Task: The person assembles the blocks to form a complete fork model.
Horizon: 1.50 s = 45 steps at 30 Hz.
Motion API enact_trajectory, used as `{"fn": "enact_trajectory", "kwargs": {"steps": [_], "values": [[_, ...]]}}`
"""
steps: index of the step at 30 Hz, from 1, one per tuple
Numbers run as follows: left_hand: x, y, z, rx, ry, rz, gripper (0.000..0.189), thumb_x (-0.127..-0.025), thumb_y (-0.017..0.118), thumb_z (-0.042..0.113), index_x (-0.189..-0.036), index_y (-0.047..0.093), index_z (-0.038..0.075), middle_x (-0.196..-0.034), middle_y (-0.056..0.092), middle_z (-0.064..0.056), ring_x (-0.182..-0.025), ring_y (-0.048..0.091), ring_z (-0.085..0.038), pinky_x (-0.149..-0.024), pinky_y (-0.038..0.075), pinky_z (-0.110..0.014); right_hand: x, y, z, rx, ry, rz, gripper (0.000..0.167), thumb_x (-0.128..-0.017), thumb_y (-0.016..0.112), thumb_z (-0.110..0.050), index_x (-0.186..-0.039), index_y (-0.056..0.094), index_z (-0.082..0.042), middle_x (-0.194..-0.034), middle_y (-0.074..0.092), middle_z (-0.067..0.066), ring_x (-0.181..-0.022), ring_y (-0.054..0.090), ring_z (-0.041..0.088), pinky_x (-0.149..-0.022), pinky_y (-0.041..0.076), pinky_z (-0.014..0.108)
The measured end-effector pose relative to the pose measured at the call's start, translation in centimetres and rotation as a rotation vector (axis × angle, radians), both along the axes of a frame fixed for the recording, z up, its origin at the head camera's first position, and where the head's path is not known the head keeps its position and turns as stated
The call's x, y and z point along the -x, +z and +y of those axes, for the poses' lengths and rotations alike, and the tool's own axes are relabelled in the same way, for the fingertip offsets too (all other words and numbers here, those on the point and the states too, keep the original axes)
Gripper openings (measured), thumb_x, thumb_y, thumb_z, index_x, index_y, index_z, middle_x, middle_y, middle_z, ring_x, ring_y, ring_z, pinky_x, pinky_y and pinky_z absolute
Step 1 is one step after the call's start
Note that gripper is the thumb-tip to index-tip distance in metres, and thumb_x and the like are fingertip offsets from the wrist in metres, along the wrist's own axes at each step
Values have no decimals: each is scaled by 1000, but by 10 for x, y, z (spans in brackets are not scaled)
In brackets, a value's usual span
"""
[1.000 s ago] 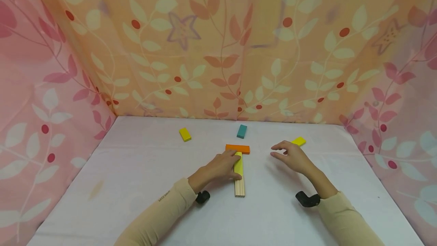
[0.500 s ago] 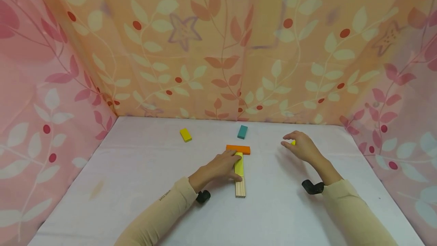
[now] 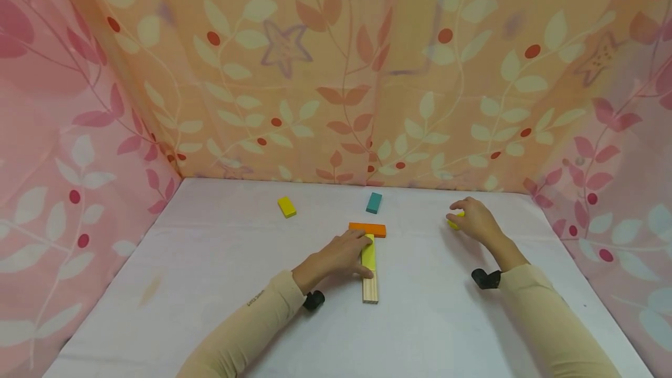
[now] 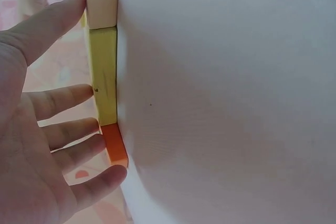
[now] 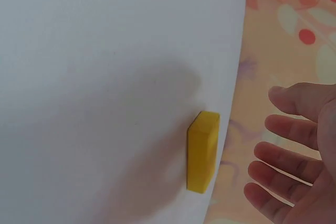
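My left hand [image 3: 340,254] rests its spread fingertips on a short row of blocks in the middle of the table. In that row a plain wooden block [image 3: 370,290] meets a lime-yellow block [image 3: 370,256] end to end, and an orange block [image 3: 374,230] lies crosswise at the far end. The left wrist view has the thumb at the wooden block and the fingers on the yellow and orange ones. Over at the right, my right hand [image 3: 479,221] hovers with parted fingers above a yellow block [image 5: 202,150], apart from it in the right wrist view.
Farther back on the white table [image 3: 210,284] lie a teal block [image 3: 374,203] and another yellow block [image 3: 286,207], to the left. Patterned cloth [image 3: 341,86] closes off the back and both sides.
My right hand has moved right and away from me, to above the yellow block at the right. The left hand stays on the row of blocks.
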State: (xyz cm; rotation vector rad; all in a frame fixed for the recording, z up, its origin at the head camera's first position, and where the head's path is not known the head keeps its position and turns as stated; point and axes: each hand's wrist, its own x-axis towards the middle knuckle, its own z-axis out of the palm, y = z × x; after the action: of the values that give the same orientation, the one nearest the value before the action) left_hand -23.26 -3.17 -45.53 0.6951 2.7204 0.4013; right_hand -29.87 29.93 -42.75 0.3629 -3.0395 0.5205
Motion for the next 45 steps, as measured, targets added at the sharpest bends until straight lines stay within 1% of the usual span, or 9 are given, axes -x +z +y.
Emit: {"fn": "enact_trajectory", "kwargs": {"steps": [4,7,16,19,23,30,37,40,45], "values": [[1,-1,0,-2,0,0,78,-77,77,53,-141,50,18,-155,38,-4,-142,34,-22,-114,36,-48,2,-2,6,0,-31,-31,41,-90,64,-23,-115,63,9,-118,55,36,-109,52,51,-96,41,62],[1,-1,-1,0,1,4,78,-77,77,53,-141,50,18,-155,39,-4,-143,34,-22,-114,36,-48,4,-5,11,11,-59,-56,43,-90,64,-24,-116,63,9,-118,53,35,-106,52,48,-95,42,61],[0,-1,0,-3,6,8,77,-76,77,53,-140,51,18,-151,43,-2,-138,38,-21,-112,39,-46,7,-25,24,28,-135,-124,50,-89,67,-31,-119,61,9,-117,52,35,-102,51,45,-94,42,59],[0,-1,0,-7,0,13,76,-77,77,53,-139,51,18,-151,44,-2,-138,39,-20,-112,39,-45,7,-30,26,43,-157,-148,53,-89,68,-32,-120,60,9,-119,51,34,-104,50,45,-97,41,59],[-1,-1,0,-10,-1,18,76,-77,77,53,-140,51,18,-152,42,-2,-139,38,-21,-113,38,-45,7,-31,26,57,-173,-163,53,-88,68,-32,-121,60,9,-121,50,34,-105,48,45,-99,39,60],[-2,0,0,-8,13,12,74,-76,77,53,-137,54,18,-146,49,0,-134,41,-20,-110,41,-43,10,-31,24,43,-182,-173,54,-88,70,-32,-122,59,9,-118,56,32,-101,51,42,-95,42,57],[-2,1,0,5,9,18,76,-77,78,52,-139,52,17,-150,45,-2,-137,40,-20,-111,40,-44,11,-31,23,42,-187,-141,53,-86,71,-31,-121,61,8,-117,58,33,-98,53,41,-88,44,54],[-3,1,0,11,0,25,76,-77,78,51,-140,51,17,-152,43,-3,-138,39,-21,-112,40,-44,10,-31,23,50,-201,-146,54,-86,71,-32,-122,60,7,-119,57,32,-101,52,41,-91,43,55],[-4,4,1,2,-3,12,75,-78,78,50,-140,51,16,-152,42,-4,-139,38,-21,-113,39,-44,9,-31,22,60,-204,-144,55,-87,70,-32,-124,59,7,-120,58,32,-104,52,43,-95,41,57]]}}
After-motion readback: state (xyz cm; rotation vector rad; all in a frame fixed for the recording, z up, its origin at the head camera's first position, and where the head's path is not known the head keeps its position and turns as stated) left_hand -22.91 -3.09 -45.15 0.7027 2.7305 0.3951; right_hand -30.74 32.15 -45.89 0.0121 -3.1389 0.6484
